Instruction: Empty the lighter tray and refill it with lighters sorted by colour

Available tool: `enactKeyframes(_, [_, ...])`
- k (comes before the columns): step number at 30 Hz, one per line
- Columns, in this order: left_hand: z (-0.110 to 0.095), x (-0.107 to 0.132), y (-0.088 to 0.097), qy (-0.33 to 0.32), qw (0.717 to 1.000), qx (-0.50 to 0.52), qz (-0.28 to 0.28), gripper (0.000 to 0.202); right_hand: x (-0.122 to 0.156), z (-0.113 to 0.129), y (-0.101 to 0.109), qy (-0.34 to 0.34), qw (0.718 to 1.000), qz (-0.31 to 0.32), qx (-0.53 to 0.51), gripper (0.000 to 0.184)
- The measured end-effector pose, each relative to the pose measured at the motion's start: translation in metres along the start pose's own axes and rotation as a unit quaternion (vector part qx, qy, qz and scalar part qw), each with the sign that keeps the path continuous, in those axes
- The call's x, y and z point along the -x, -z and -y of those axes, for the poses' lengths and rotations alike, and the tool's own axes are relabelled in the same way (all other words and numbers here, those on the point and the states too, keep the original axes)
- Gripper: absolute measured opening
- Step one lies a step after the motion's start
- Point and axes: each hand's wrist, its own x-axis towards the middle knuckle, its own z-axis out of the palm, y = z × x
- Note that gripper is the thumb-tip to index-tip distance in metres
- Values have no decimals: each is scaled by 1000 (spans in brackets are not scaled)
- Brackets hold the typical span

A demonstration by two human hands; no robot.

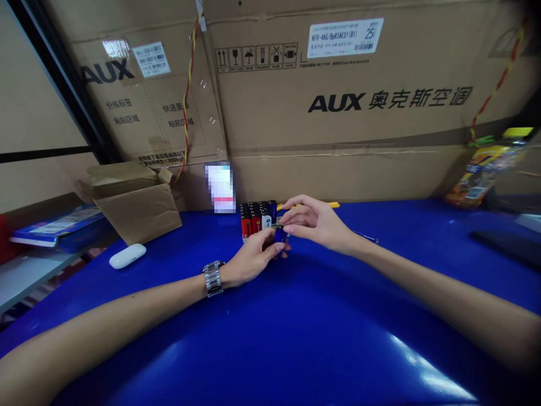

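Note:
My left hand [253,256], with a metal watch [213,278] on its wrist, is closed around a small blue lighter [279,235] held upright. From the right, my right hand [319,223] reaches over with fingers pinched together at the lighter's top. Whatever sits between those fingertips is too small to make out. Right behind my left hand stands a tight block of lighters [256,217], several of them red and white with black tops. My fingers cover part of this block.
Behind the blue table [270,338] rise large cardboard cartons [270,113]. At left are an open small box [137,208], a white earbud case [127,256] and a blurred phone [220,187]. A pen [367,237] and a drink bottle [486,169] are at right.

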Motion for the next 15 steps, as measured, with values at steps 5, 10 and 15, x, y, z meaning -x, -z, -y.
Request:
enactKeyframes(5, [3, 1, -1, 6, 994, 78, -72, 18, 4, -23, 0, -3, 999, -32, 13, 22])
enactKeyframes(10, [5, 0, 0, 33, 991, 105, -71, 31, 10, -40, -3, -30, 992, 38, 115, 12])
enactKeyframes(15, [1, 1, 1, 57, 996, 32, -63, 49, 12, -39, -3, -19, 984, 54, 171, 11])
